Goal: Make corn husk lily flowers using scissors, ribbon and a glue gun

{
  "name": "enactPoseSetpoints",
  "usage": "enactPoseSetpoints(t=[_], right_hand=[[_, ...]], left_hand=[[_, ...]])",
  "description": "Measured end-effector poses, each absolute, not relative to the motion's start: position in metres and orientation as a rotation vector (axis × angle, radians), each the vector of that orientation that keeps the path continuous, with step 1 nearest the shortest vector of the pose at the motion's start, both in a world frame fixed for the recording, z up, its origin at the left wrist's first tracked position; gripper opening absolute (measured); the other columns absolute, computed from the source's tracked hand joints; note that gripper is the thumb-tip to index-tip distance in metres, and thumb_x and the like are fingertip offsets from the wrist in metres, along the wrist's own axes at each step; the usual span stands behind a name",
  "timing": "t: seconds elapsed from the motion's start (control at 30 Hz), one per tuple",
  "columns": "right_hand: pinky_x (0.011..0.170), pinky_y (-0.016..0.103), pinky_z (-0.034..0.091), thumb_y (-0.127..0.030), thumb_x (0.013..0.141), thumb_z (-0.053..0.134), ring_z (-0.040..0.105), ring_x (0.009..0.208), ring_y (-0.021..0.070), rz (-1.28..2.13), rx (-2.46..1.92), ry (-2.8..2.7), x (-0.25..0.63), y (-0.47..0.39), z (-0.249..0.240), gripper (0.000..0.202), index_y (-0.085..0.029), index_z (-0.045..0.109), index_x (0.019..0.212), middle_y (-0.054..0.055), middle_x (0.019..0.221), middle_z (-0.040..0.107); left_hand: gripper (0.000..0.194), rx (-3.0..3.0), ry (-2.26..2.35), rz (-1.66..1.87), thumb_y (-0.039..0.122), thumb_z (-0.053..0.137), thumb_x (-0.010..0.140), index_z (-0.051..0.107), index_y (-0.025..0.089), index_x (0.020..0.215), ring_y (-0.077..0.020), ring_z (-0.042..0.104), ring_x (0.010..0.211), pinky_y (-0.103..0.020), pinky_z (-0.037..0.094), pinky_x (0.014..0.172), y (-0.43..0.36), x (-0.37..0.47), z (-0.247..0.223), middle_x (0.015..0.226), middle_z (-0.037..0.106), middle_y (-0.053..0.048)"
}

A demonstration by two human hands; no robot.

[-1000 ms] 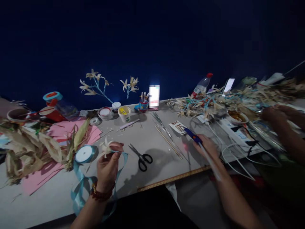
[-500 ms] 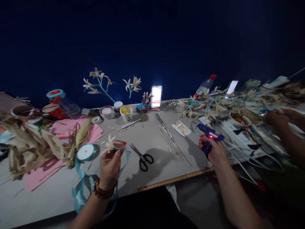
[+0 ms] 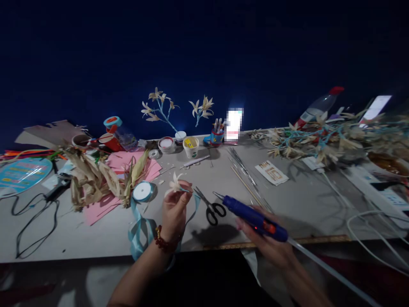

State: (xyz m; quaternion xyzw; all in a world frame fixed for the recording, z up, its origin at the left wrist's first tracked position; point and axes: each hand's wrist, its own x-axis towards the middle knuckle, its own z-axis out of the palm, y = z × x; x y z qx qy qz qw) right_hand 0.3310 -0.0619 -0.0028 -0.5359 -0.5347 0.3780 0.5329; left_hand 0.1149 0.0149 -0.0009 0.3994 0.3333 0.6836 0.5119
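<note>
My left hand [image 3: 175,209] pinches a small pale husk flower [image 3: 175,183] by its stem, which is wrapped in blue ribbon. A loose length of blue ribbon [image 3: 195,209] hangs from it on the right. In my right hand [image 3: 265,238] is a blue glue gun [image 3: 252,215], its nozzle pointing left toward the flower but apart from it. A white glue stick [image 3: 326,264] juts from its back end. Black-handled scissors [image 3: 212,209] lie on the table between my hands. Left of my left hand stands the ribbon spool [image 3: 142,192].
Dry husks [image 3: 99,179] lie on pink paper [image 3: 96,211] at left. Behind are a paper cup [image 3: 191,149], a pen holder [image 3: 217,135] and a lit phone [image 3: 233,125]. Wires [image 3: 244,168] and a white packet [image 3: 271,172] lie centrally; flower stems [image 3: 300,138] and a power strip [image 3: 377,192] are at right.
My right hand has brought the glue gun left, nearer the flower and scissors. The view has turned right-to-left, so things sit further right. The other person's hands have left the view.
</note>
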Motion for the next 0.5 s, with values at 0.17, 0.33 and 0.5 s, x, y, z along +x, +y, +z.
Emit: enactPoseSetpoints(t=[0.17,0.33,0.5], right_hand=[[0.061,0.035,0.060,-0.028,0.076,0.075,0.072,0.070,0.0240,0.473,-1.219,-1.656,0.3221,-0.0647,-0.0060,0.030,-0.027,0.066,0.105,0.005,0.086,0.075],[0.067,0.037,0.060,-0.029,0.079,0.073,0.072,0.078,0.0254,0.451,-1.211,-1.702,0.3203,-0.0655,-0.0101,0.033,-0.027,0.062,0.110,0.005,0.092,0.074],[0.069,0.035,0.058,-0.028,0.081,0.070,0.069,0.078,0.0235,0.480,-1.129,-1.719,0.3182,-0.0615,-0.0064,0.028,-0.025,0.060,0.108,0.005,0.090,0.071]], left_hand=[[0.015,0.976,0.842,1.644,0.031,0.081,0.073,0.072,0.021,0.077,-0.0141,0.060,0.080,-0.037,0.050,0.093,0.0103,0.1161,0.0022,0.082,0.062,-0.001],[0.015,0.999,0.829,1.635,0.032,0.080,0.074,0.070,0.021,0.077,-0.0149,0.060,0.080,-0.039,0.050,0.092,0.0077,0.1166,0.0029,0.079,0.062,0.000],[0.019,1.057,0.821,1.600,0.035,0.078,0.075,0.069,0.019,0.075,-0.0159,0.059,0.077,-0.041,0.050,0.092,0.0079,0.1174,0.0046,0.076,0.061,-0.002]])
